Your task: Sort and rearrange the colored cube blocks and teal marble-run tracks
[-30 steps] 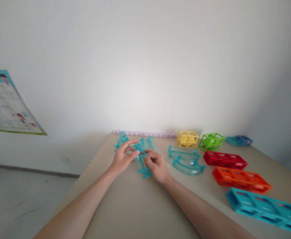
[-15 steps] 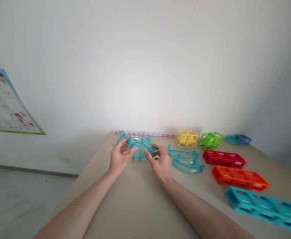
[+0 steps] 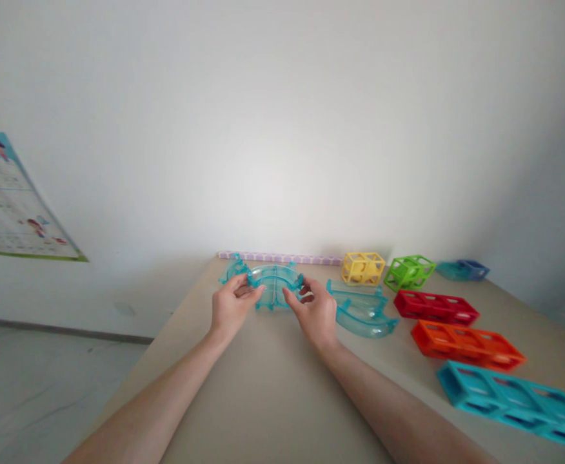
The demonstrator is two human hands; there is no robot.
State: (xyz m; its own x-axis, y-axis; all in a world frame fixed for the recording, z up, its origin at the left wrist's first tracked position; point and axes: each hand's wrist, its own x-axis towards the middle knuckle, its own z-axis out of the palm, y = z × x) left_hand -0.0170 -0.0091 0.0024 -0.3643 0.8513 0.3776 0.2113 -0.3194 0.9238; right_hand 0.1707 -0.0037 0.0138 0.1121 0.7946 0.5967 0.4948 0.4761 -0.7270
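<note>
Table [image 3: 273, 399] against the wall [image 3: 282, 129]; long strip [image 3: 282, 259] along its far edge. Floor [image 3: 45, 386] left of table; poster [image 3: 26, 200] on the wall, far left. Arched track piece [image 3: 277, 273] between left hand [image 3: 231, 308] and right hand [image 3: 315, 314], flat track pieces [image 3: 267, 298] beneath. Another track piece [image 3: 234, 267] just left and far. Right of the right hand: straight track piece [image 3: 357, 294], curved track piece [image 3: 366, 323] on its near side. Beyond these, left cube frame [image 3: 362, 269] beside right cube frame [image 3: 409, 272]; small cube [image 3: 473, 270] at far right. Near side of the frames, right: far three-cell block [image 3: 436, 307], middle three-cell block [image 3: 467, 345], near three-cell block [image 3: 512, 401], in a row.
</note>
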